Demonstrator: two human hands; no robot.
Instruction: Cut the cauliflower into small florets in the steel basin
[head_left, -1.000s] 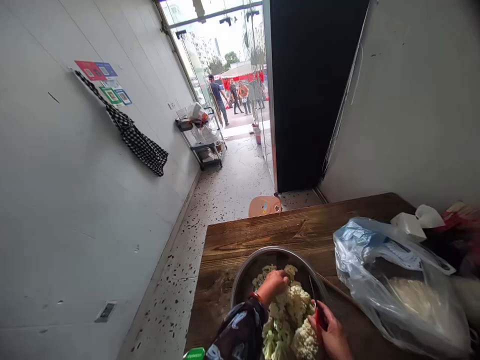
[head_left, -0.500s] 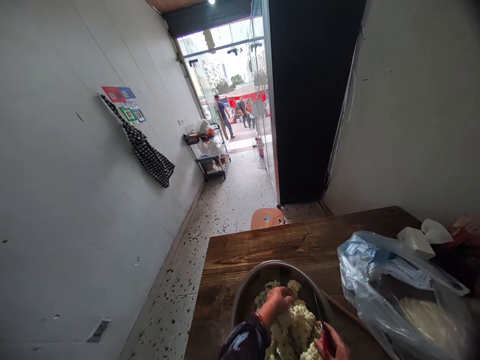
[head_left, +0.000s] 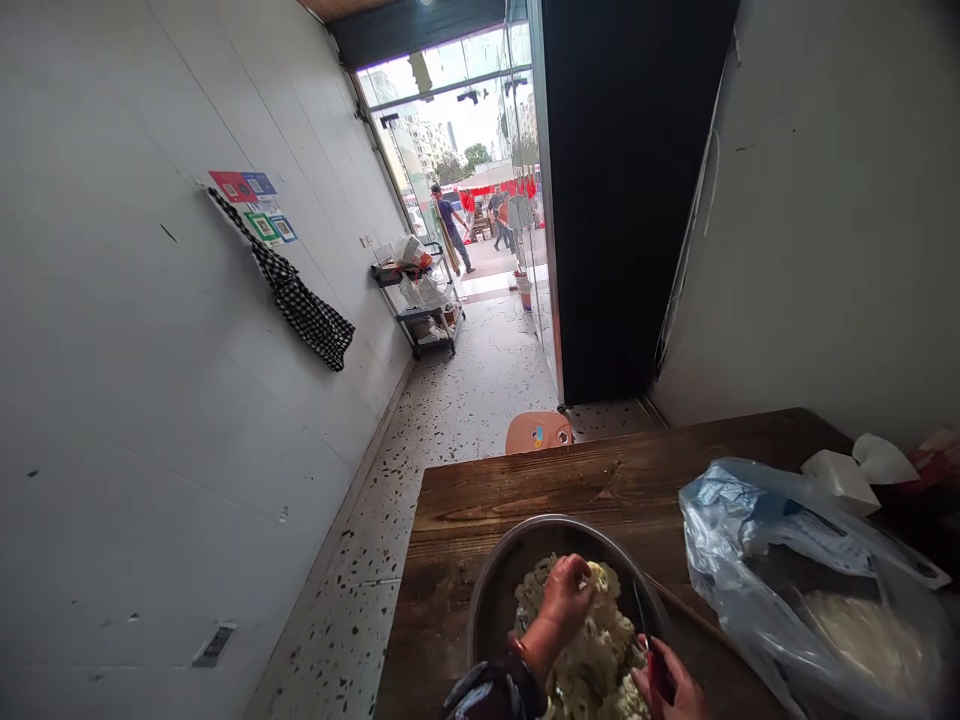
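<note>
A round metal bowl [head_left: 487, 570] on the wooden table holds pale cauliflower pieces [head_left: 592, 650]. Over the bowl, my left hand [head_left: 562, 605] is closed, its fingertips pinched at a cauliflower floret [head_left: 603, 577]; the grip itself is partly hidden. My right hand [head_left: 679, 688], at the bowl's right rim, is wrapped round the red handle of a knife [head_left: 658, 672]. The thin dark blade points up and away, along the inside of the rim. My right fingertips are close to the cauliflower at the bottom of the view.
On the wooden table [head_left: 525, 485], a clear plastic bag [head_left: 720, 560] with something pale inside lies to the right, near white tissue [head_left: 840, 480]. An orange stool [head_left: 538, 432] stands beyond the far edge. A cart [head_left: 420, 310] is by the left wall; people are outside the doorway.
My left hand has risen slightly and moved a little right, its fingers now pinched at a floret. My right hand keeps the knife in nearly the same place. The view has shifted slightly.
</note>
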